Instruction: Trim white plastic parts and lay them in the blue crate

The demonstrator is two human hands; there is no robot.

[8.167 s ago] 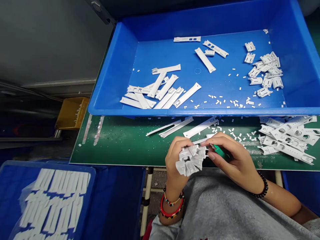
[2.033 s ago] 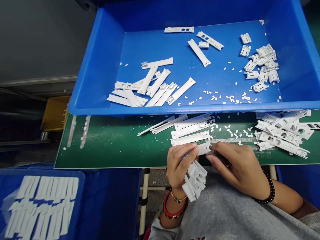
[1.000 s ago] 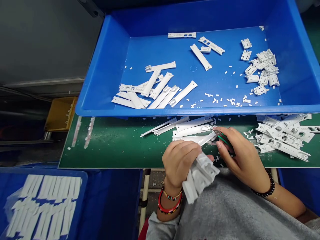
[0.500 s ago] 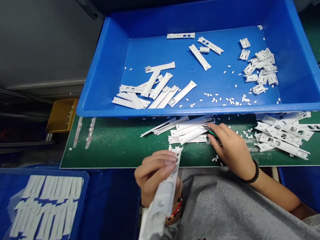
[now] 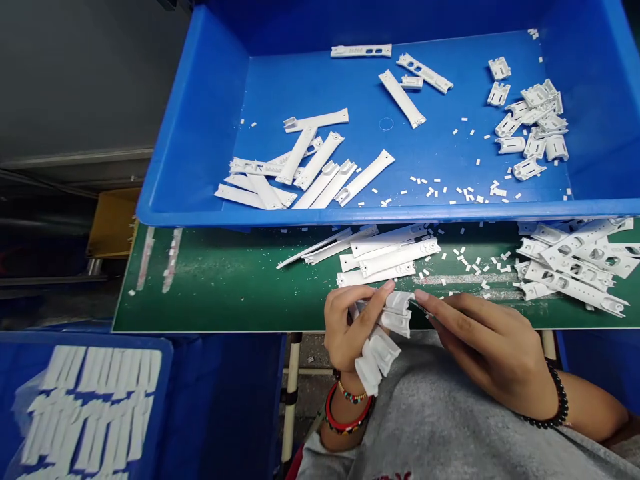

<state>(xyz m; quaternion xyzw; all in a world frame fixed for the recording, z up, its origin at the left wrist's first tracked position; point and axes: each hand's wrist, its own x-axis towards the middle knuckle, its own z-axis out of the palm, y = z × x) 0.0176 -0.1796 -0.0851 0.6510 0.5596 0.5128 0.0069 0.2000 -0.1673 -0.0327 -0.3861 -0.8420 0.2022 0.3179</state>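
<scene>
Fingers of the left hand (image 5: pixel 350 327) grip a bundle of white parts (image 5: pixel 399 313) at the near edge of the green surface (image 5: pixel 225 293), their ends fanned out. The right hand (image 5: pixel 493 353) pinches what looks like a slim metal tool (image 5: pixel 425 308), mostly hidden, close against the uppermost ends. Good work here probably calls for a firm bundle, one exposed end at a time, short controlled strokes, and left fingertips well behind the tool.
</scene>
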